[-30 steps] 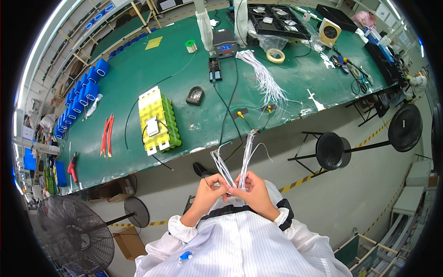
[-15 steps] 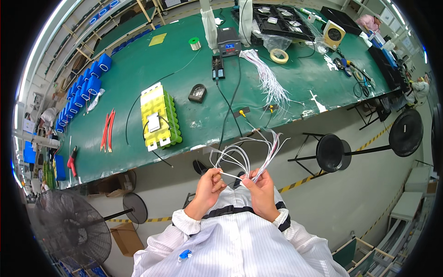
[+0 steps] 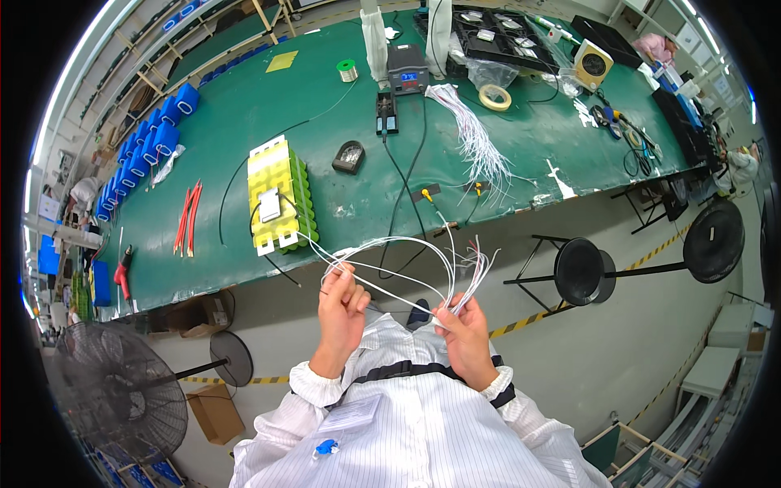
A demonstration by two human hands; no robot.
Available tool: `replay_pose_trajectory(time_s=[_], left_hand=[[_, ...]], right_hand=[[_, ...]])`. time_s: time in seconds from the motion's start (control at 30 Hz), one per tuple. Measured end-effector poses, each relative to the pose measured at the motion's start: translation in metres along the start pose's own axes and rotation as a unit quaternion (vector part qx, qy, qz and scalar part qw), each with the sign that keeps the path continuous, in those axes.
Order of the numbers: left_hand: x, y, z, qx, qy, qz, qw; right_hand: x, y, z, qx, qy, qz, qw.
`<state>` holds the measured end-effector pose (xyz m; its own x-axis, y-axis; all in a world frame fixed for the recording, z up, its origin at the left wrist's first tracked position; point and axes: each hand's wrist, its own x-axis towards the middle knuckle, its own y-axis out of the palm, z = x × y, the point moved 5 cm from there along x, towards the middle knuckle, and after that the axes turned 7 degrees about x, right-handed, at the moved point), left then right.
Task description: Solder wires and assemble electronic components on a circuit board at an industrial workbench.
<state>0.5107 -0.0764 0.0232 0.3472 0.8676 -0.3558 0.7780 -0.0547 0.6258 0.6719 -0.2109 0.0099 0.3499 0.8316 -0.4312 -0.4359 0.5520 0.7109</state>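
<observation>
My right hand (image 3: 466,335) is closed around a bundle of thin white wires (image 3: 478,275), whose loose ends fan out above the fingers. Several of these wires arc to the left in wide loops. My left hand (image 3: 342,313) pinches the looped part of the wires, well apart from the right hand. Both hands are in front of the table's near edge, above my lap. Beyond the left hand, a yellow-green battery pack (image 3: 279,198) with a small white module (image 3: 269,206) and black leads rests on the table.
On the green table (image 3: 366,203) lie a bunch of white wires (image 3: 472,138), red wires (image 3: 189,218), a solder spool (image 3: 347,71), a soldering station (image 3: 407,71) and a tape roll (image 3: 494,98). Blue bins (image 3: 146,146) line the left. A fan (image 3: 122,394) and black stools (image 3: 579,270) stand on the floor.
My left hand has moved left and up with its wires, spreading them into wider loops away from the bundle. My right hand keeps its grip in nearly the same place.
</observation>
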Motion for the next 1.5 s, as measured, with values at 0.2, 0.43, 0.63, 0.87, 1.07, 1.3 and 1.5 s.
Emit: replay_pose_trajectory(time_s=[0.2,0.43,0.63,0.87,1.07,1.3,1.5], left_hand=[[0.025,-0.017,-0.034,-0.194,0.019,0.06,0.979],[-0.001,0.008,-0.002,-0.11,-0.098,0.051,0.988],[-0.027,0.034,0.023,0.115,-0.119,0.154,0.974],[-0.037,0.035,0.003,0.242,-0.045,0.166,0.955],[-0.042,0.026,0.009,0.175,-0.086,0.108,0.975],[-0.046,0.019,0.014,0.23,-0.091,0.072,0.966],[-0.043,0.022,0.016,0.262,-0.066,0.09,0.959]], right_hand=[[-0.003,-0.001,0.005,-0.002,0.017,0.041,0.999],[-0.003,0.009,0.009,-0.048,0.001,0.063,0.997],[-0.005,0.026,0.011,-0.032,0.016,0.092,0.995],[-0.005,0.017,0.011,-0.16,-0.087,0.089,0.979],[-0.013,0.028,0.01,-0.092,-0.06,0.067,0.992],[-0.015,0.036,0.006,-0.117,-0.04,0.096,0.988],[-0.016,0.036,-0.002,-0.105,-0.019,0.106,0.989]])
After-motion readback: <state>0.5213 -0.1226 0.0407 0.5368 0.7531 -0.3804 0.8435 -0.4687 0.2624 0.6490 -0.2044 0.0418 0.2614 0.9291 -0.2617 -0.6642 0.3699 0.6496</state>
